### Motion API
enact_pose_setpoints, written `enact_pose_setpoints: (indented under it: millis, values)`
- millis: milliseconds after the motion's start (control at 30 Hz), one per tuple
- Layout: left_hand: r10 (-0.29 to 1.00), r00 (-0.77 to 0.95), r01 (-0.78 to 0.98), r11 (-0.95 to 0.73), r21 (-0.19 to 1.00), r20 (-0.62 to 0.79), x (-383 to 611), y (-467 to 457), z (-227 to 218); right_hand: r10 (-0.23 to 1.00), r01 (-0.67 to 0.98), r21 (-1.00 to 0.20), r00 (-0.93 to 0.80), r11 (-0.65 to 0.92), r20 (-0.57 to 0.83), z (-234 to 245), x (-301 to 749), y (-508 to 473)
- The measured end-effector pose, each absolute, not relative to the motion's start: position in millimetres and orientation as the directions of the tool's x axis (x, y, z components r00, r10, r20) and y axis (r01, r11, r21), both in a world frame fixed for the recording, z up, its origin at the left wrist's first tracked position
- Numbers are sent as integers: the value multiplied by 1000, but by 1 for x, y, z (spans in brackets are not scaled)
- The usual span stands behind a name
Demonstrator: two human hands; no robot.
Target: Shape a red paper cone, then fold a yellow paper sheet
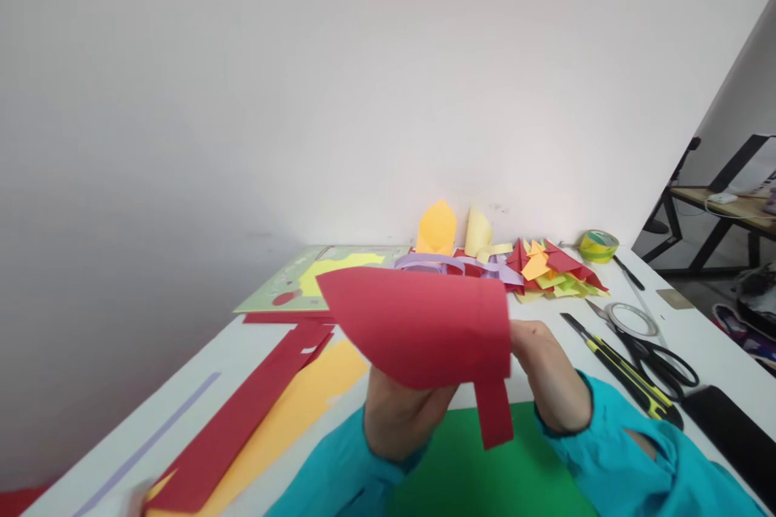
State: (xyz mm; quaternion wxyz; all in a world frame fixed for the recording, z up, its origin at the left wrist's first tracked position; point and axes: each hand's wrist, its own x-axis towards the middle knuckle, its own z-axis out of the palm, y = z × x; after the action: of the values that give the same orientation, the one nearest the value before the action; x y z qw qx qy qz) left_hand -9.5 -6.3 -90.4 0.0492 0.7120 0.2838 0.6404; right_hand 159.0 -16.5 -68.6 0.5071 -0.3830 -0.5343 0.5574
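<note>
A curved piece of red paper (424, 323), pointed at its left end, is held up over the table, with a short red strip (494, 412) hanging from its lower right. My left hand (403, 412) grips the paper from below, its upper fingers hidden behind it. At the paper's right edge is my right hand (551, 371), closed on that end, with the fingertips out of sight behind or inside the curve. Beneath both hands lies a green sheet (485, 468).
Red strips (255, 404) and orange paper (303, 412) lie left. At the back are folded paper pieces (551, 266), an orange paper shape (437, 228) and tape (598, 245). Scissors (658, 359) and a utility knife (630, 376) lie right. Something blurred, perhaps a fingertip, shows bottom left.
</note>
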Motion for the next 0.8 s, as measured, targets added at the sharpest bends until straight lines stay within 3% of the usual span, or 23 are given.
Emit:
enact_pose_setpoints:
  millis: [67,267,467,633,800]
  values:
    - [431,46,352,-851,389,901,-9,-7,-81,961,-123,-980,-207,159,182,-63,160,-18]
    - [521,58,281,-827,487,851,-3,-10,-66,905,-14,-939,-262,345,336,-47,163,-37]
    - [472,149,305,-858,414,869,-1,-11,-70,915,114,-931,-256,348,311,-49,159,-42]
    - [417,136,346,-870,351,899,-2,-11,-73,936,85,-959,-257,271,242,-50,157,-37]
    - [424,106,368,-857,361,899,-3,-13,-77,957,-13,-991,-258,136,134,-59,155,-28]
